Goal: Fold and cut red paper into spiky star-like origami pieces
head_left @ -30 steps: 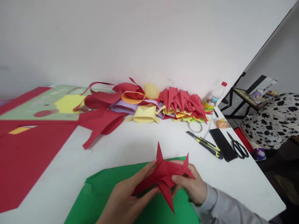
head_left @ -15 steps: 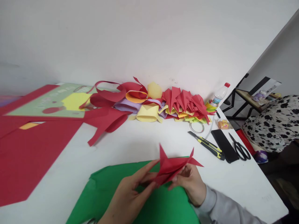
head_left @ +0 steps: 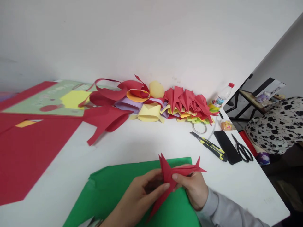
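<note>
A folded red paper piece (head_left: 167,172) with several pointed tips is held between both hands, above a green paper sheet (head_left: 113,186). My left hand (head_left: 142,192) pinches it from the left, thumb on the front face and fingers behind. From the right, my right hand (head_left: 193,186) presses its thumb near the middle of the folds, with its fingers behind the right arm of the piece. One tip points up, two spread to the right, and a long point hangs down to the lower left. The fingers behind the paper are partly hidden.
Folded red paper pieces (head_left: 184,99) and coloured paper shapes (head_left: 150,112) line the wall. On the right lie a tape roll (head_left: 199,127), utility knife (head_left: 209,147), black case (head_left: 227,147), scissors (head_left: 241,148) and bottle (head_left: 222,96). Red sheets (head_left: 35,157) cover the left. A person in patterned clothing (head_left: 276,126) is beyond the table.
The red paper has been turned and pressed flatter, and a long point now reaches down to the lower left. My right thumb has moved onto its front face.
</note>
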A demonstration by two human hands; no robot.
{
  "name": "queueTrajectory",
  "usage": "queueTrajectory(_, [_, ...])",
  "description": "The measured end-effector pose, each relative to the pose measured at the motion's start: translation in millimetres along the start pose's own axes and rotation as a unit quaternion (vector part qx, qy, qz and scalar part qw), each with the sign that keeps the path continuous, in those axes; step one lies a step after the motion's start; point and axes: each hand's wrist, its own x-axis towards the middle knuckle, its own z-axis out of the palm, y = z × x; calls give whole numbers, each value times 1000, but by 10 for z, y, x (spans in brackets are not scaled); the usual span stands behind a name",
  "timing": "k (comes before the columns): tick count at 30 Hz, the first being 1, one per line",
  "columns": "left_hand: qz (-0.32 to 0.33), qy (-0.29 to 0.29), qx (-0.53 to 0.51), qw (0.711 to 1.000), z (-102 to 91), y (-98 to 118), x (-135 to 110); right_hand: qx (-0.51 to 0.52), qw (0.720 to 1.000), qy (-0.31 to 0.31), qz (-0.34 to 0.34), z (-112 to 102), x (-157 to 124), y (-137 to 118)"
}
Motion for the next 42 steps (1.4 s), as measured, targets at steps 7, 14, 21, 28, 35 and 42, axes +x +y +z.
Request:
queueTrajectory(7, [-67, 43, -28, 996, -25, 140, 20, 33, 999, 10, -6, 15, 10, -36])
queueTrajectory(14, [-140, 46, -116, 982, -2, 152, -10, 102, 995, -3, -6, -7, 27, -40])
queueTrajectory(21, [-91, 1, -150, 985, -3, 133, -11, 155, 984, -79, 38, -51, 42, -75])
queueTrajectory(28, [-73, -44, -175, 981, -1, 23, 11, 193, 976, -87, 52, -57, 52, -61])
queueTrajectory(35, [-74, -43, -177, 980, 9, 42, 7, 200, 975, -82, 46, -58, 55, -47])
queueTrajectory(42, [-81, -22, -163, 983, -3, -3, 18, 207, 974, -78, 53, -63, 64, -43])
